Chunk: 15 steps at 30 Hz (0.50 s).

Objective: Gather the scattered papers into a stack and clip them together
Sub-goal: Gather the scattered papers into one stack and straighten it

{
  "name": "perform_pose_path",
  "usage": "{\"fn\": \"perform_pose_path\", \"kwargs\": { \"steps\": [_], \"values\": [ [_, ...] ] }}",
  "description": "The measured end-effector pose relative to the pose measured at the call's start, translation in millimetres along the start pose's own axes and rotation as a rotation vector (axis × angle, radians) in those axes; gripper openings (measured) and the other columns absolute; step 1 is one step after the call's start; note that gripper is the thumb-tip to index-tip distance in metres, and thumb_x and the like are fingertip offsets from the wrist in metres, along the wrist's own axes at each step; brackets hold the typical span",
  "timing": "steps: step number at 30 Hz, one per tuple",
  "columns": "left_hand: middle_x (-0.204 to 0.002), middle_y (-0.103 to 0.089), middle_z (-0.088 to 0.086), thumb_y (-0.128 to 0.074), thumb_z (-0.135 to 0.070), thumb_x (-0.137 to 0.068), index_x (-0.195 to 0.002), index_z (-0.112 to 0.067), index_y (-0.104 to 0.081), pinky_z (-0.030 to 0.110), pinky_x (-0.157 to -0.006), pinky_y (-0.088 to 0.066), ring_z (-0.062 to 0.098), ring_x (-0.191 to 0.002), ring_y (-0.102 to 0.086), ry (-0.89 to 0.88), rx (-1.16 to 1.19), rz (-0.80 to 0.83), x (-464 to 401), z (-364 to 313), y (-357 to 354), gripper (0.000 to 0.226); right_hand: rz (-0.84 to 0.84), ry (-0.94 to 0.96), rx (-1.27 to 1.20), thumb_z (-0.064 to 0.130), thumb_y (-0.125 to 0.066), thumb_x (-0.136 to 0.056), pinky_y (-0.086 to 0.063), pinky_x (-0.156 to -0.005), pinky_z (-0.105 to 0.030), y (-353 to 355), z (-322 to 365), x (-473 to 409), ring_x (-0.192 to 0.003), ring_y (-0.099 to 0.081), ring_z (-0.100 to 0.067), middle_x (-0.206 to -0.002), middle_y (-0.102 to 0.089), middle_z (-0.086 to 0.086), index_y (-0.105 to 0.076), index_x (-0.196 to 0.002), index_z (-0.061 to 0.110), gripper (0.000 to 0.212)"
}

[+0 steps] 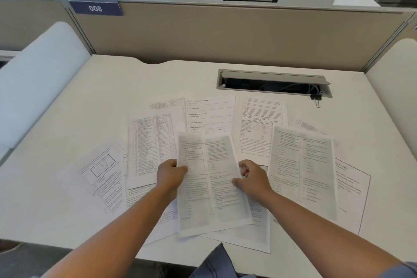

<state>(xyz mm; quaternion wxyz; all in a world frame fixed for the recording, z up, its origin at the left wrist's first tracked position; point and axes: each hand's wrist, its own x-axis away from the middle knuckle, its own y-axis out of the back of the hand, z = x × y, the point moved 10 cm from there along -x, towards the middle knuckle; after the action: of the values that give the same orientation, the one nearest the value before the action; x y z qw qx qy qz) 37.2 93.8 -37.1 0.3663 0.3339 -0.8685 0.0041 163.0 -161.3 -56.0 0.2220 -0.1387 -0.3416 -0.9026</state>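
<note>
At the near middle of the desk (67, 101), in the head view, one sheet (212, 183) is held between both hands, lifted above the other papers (153, 149) and tilted slightly to the left. The left hand (170, 176) grips its left edge about halfway up: the thumb lies on the printed face and the fingers curl behind the page. The right hand (252, 178) pinches the right edge at much the same height, thumb on top near the margin, the other fingers curled tight beside and under the edge. Both hands are closed on the page, with no gap between fingers and paper.

Around it the papers lie spread flat and overlapping: a table-filled page to the left, a form behind, a two-column page to the right, a diagram page far left, and more under the held sheet. A black binder clip (316, 98) rests well apart from the hands, at the right end of the cable tray (274, 83), touching its frame.

Print on every page is too blurred to read. The fingers behind the sheet are hidden, as are the pages beneath it. Both forearms run off the bottom edge.
</note>
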Motion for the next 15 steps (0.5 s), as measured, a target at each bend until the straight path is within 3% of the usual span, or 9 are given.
{"fn": "perform_pose_path", "kwargs": {
  "steps": [4, 7, 10, 14, 15],
  "values": [
    [-0.1, -0.078, 0.006, -0.062, -0.015, -0.101, -0.108, -0.014, -0.068, 0.034, -0.057, -0.06, 0.024, -0.083, -0.077, -0.075, 0.014, 0.067, 1.0, -10.1, -5.4, 0.009, -0.037, -0.074, -0.202, 0.022, -0.087, -0.078, -0.053, -0.081, -0.03, 8.3, -3.7, -0.8, -0.089, -0.058, -0.013, -0.1, -0.06, 0.004, -0.06, -0.107, 0.018, 0.04],
    [-0.102, -0.079, 0.005, -0.062, -0.015, -0.102, -0.11, -0.015, -0.068, 0.041, -0.065, -0.063, 0.026, -0.087, -0.078, -0.069, 0.131, 0.119, -1.2, -9.4, -9.3, 0.01, -0.088, -0.112, -0.394, 0.031, -0.087, -0.08, -0.05, -0.087, -0.03, 13.8, -4.4, -0.9, -0.104, -0.06, -0.014, -0.112, -0.06, 0.003, -0.054, -0.119, 0.021, 0.051],
    [-0.105, -0.079, 0.009, -0.061, -0.011, -0.102, -0.113, -0.011, -0.067, 0.049, -0.073, -0.063, 0.031, -0.094, -0.077, -0.018, 0.251, 0.155, -6.1, -6.0, -14.2, 0.013, -0.056, -0.127, -0.49, 0.038, -0.084, -0.082, -0.057, -0.092, -0.038, 11.7, -0.3, -1.6, -0.103, -0.068, -0.018, -0.114, -0.067, 0.0, -0.052, -0.127, 0.025, 0.057],
    [-0.106, -0.078, 0.009, -0.063, -0.01, -0.1, -0.115, -0.012, -0.067, 0.05, -0.071, -0.063, 0.033, -0.096, -0.075, 0.003, 0.261, 0.159, -12.9, -13.7, -24.1, 0.015, -0.017, -0.075, -0.506, 0.027, -0.07, -0.097, -0.063, -0.087, -0.046, 16.8, 10.4, -4.2, -0.091, -0.077, -0.022, -0.099, -0.08, -0.001, -0.071, -0.105, 0.017, 0.014],
    [-0.106, -0.078, 0.008, -0.063, -0.01, -0.1, -0.114, -0.012, -0.067, 0.049, -0.07, -0.063, 0.032, -0.096, -0.075, -0.009, 0.242, 0.157, -14.2, -17.8, -27.5, 0.015, -0.034, -0.073, -0.49, 0.027, -0.066, -0.099, -0.063, -0.086, -0.047, 21.7, 10.7, -5.6, -0.09, -0.077, -0.023, -0.097, -0.08, -0.001, -0.072, -0.101, 0.017, 0.012]
  ]
}}
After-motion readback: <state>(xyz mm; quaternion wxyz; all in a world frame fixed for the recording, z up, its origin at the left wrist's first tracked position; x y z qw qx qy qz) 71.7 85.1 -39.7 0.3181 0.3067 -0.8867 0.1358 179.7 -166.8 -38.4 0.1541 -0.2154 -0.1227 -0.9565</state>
